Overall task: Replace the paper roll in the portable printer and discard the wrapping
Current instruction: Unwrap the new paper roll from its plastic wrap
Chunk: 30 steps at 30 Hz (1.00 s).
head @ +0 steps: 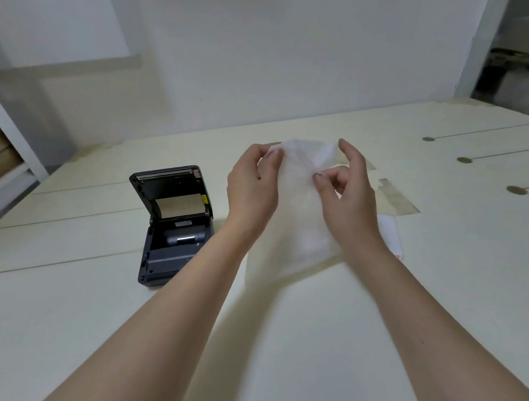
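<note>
- Above the pale table (106, 312), both hands hold up a white, translucent wrapping (299, 203) (blurred, so its contents cannot be made out).
- The left hand (250, 188) pinches the wrapping's upper left corner, thumb and fingers pressed together on it.
- The right hand (347, 189) grips its upper right part: thumb and forefinger closed on the sheet, the other fingers curled behind its edge.
- The wrapping hangs down between the two wrists, its lower edge near the tabletop.
- Left of the hands, apart from them, the dark portable printer (173, 225) sits on the table with its lid raised upright.
- A roll of paper (180, 206) shows at the lid's hinge.
</note>
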### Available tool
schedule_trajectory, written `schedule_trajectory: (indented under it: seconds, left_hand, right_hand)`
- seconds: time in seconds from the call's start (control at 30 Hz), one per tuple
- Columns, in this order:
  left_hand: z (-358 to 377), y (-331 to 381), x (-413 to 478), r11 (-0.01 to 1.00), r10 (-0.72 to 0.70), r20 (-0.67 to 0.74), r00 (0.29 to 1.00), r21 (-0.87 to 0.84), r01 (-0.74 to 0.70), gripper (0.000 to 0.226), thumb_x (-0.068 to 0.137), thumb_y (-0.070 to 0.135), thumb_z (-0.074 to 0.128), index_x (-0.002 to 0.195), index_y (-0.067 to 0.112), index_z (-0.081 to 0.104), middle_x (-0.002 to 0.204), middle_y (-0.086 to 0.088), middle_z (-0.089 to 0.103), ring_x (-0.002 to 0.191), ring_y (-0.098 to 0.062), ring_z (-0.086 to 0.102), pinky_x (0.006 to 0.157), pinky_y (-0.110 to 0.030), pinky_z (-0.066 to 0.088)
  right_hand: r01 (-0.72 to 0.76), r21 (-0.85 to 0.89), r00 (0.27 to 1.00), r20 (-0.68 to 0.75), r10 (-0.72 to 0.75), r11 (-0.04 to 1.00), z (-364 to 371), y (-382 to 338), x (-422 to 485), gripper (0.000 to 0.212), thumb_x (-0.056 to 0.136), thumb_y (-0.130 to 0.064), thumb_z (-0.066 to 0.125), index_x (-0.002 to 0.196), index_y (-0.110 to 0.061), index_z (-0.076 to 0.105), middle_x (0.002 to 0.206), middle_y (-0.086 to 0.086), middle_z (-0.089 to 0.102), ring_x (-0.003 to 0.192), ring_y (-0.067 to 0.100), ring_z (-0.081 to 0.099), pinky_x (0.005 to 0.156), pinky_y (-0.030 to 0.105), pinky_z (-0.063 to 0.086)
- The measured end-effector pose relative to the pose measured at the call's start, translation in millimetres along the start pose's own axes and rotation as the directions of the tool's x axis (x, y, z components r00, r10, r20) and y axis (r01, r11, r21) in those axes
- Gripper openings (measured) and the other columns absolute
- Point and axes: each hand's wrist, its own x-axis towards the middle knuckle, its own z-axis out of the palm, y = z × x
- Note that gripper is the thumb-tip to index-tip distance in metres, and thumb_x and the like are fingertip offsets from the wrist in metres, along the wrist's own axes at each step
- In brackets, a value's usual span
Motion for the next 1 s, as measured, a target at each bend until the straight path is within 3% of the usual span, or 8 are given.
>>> schedule_trajectory:
  seconds: [0.13, 0.23, 0.37, 0.47, 0.6, 0.8, 0.9, 1.0]
  left_hand:
    - [1.7, 1.1, 2.0, 0.997, -0.016, -0.045, 0.999, 0.075, 0.019, 0.02, 0.103, 0.03, 0.042, 0.096, 0.016, 0.055, 0.08, 0.012, 0.058, 0.072, -0.007, 0.051, 0.067, -0.028, 0.038]
    - [3.8, -3.0, 1.1, 0.994, -0.036, -0.052, 0.998, 0.097, 0.041, 0.018, 0.102, 0.029, 0.045, 0.105, 0.014, 0.054, 0.087, 0.012, 0.058, 0.08, -0.011, 0.055, 0.071, -0.027, 0.041]
    - [4.2, -5.5, -5.6, 0.985, 0.114, -0.023, 0.993, 0.136, -0.11, 0.032, 0.095, 0.018, 0.053, 0.126, 0.022, 0.053, 0.127, 0.007, 0.058, 0.111, -0.014, 0.06, 0.095, -0.032, 0.046]
    - [3.5, -6.2, -21.0, 0.91, 0.242, 0.188, 0.952, 0.297, -0.29, 0.031, 0.095, 0.031, 0.048, 0.121, 0.033, 0.065, 0.133, 0.011, 0.061, 0.126, -0.012, 0.053, 0.114, -0.051, 0.029]
    - [3.7, -14.2, -37.4, 0.787, -0.113, 0.503, 0.857, 0.571, -0.232, 0.049, 0.103, 0.052, 0.021, 0.14, 0.039, 0.049, 0.156, 0.016, 0.039, 0.15, -0.011, 0.021, 0.121, -0.055, -0.006]
    - [-3.5, -36.3, -29.0, 0.898, -0.406, 0.498, 0.766, 0.373, 0.233, 0.066, 0.1, 0.06, 0.016, 0.139, 0.024, 0.057, 0.156, 0.008, 0.041, 0.147, -0.014, 0.031, 0.12, -0.032, 0.018]
    - [-2.4, -40.5, -27.6, 0.886, -0.445, 0.479, 0.757, 0.357, 0.296, 0.066, 0.099, 0.062, 0.019, 0.136, 0.026, 0.059, 0.155, 0.009, 0.043, 0.146, -0.013, 0.033, 0.116, -0.03, 0.023]
    - [-0.7, -36.0, -27.0, 0.874, -0.464, 0.464, 0.755, 0.379, 0.304, 0.065, 0.099, 0.062, 0.019, 0.136, 0.025, 0.057, 0.153, 0.006, 0.045, 0.144, -0.015, 0.035, 0.11, -0.027, 0.024]
  right_hand:
    - [0.126, -0.211, 0.984, 0.147, -0.096, 0.969, -2.7, 4.0, -0.9, 0.047, 0.09, -0.032, 0.063, 0.134, -0.02, 0.053, 0.113, 0.006, 0.048, 0.113, 0.024, 0.046, 0.097, 0.028, 0.04]
    - [0.152, -0.23, 0.946, 0.315, -0.074, 0.961, -9.3, 4.5, -0.7, 0.05, 0.082, -0.036, 0.071, 0.126, -0.017, 0.056, 0.139, -0.002, 0.038, 0.132, 0.016, 0.029, 0.102, 0.021, 0.029]
    - [0.038, -0.338, 0.963, 0.265, 0.056, 0.94, -10.7, 4.0, -1.6, 0.031, 0.089, -0.034, 0.063, 0.113, -0.016, 0.059, 0.106, -0.002, 0.065, 0.109, 0.022, 0.059, 0.087, 0.034, 0.046]
    - [-0.151, -0.343, 0.972, 0.119, 0.203, 0.927, -9.7, 5.3, 0.2, 0.032, 0.092, -0.035, 0.058, 0.117, -0.014, 0.054, 0.097, 0.004, 0.065, 0.099, 0.028, 0.061, 0.074, 0.033, 0.044]
    - [-0.234, -0.384, 0.96, 0.054, 0.274, 0.893, -12.0, 12.4, 2.4, 0.034, 0.093, -0.036, 0.056, 0.118, -0.013, 0.057, 0.114, 0.005, 0.067, 0.11, 0.027, 0.058, 0.075, 0.026, 0.035]
    - [0.004, -0.338, 0.986, 0.16, 0.053, 0.941, -21.6, 2.4, -0.7, 0.011, 0.081, -0.035, 0.071, 0.09, -0.031, 0.067, 0.119, -0.003, 0.054, 0.122, 0.02, 0.039, 0.094, 0.026, 0.031]
    - [0.145, -0.441, 0.905, 0.42, 0.061, 0.886, -24.4, -1.0, -4.1, 0.012, 0.076, -0.044, 0.073, 0.083, -0.034, 0.072, 0.126, -0.013, 0.051, 0.128, 0.011, 0.031, 0.101, 0.03, 0.024]
    - [0.169, -0.526, 0.857, 0.496, 0.139, 0.833, -28.4, 5.8, -2.7, 0.031, 0.077, -0.048, 0.073, 0.103, -0.032, 0.071, 0.139, -0.016, 0.043, 0.133, 0.011, 0.026, 0.106, 0.033, 0.025]
